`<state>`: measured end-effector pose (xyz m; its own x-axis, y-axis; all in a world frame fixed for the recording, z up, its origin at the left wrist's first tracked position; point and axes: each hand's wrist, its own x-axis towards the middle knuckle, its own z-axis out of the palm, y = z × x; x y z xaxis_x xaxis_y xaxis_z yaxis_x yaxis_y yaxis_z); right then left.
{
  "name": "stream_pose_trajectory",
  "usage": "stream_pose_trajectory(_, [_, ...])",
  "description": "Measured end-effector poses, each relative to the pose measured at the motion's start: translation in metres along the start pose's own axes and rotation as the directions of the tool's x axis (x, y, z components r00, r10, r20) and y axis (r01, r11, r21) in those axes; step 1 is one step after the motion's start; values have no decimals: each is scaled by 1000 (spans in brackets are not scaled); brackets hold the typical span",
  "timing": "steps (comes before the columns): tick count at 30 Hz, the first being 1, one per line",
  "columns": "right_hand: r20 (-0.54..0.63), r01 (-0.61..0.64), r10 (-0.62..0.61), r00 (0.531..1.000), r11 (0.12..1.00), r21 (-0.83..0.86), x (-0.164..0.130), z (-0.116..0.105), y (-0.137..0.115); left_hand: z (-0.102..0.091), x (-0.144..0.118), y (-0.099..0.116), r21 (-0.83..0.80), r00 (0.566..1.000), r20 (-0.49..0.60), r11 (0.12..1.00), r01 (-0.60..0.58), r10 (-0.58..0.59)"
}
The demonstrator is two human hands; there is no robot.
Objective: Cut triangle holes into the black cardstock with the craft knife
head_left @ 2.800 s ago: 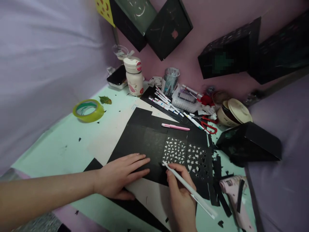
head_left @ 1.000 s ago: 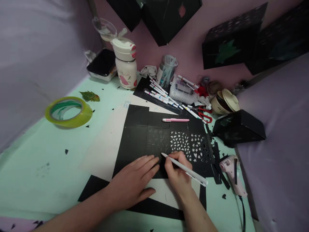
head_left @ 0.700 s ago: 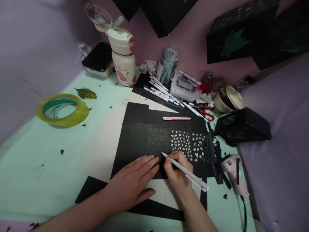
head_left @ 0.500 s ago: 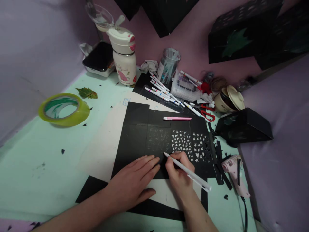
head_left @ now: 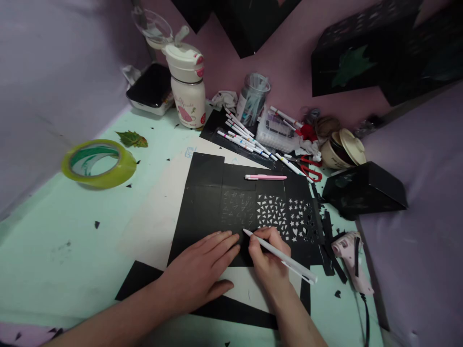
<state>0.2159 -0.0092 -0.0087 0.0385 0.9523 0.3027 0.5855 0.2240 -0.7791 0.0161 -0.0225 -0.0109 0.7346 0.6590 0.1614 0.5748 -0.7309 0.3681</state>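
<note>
My right hand grips a white pen, its tip at the surface of a sheet of black card. Flat on the card's lower part lies my left hand, fingers stretched out and nothing held. Faint pale pencil-like marks cover a panel of the card just above the pen tip. To their right the card has cut-out triangles and stars, with white showing through. A pink pen rests across the card's upper part.
Left of the card lie a roll of clear yellowish tape and a leaf. Behind stand a bottle, a jar and several white markers. Red-handled scissors, a black box and a pink glue gun are at right.
The pen tip has shifted very slightly left on the black card. My left hand stays in place, and the view has moved a little.
</note>
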Motion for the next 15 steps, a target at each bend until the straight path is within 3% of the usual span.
stream_pose_trajectory(15, [40, 12, -12, 999, 1000, -15, 0, 0, 0, 2, 0, 0, 4, 1000, 18, 1000, 7, -7])
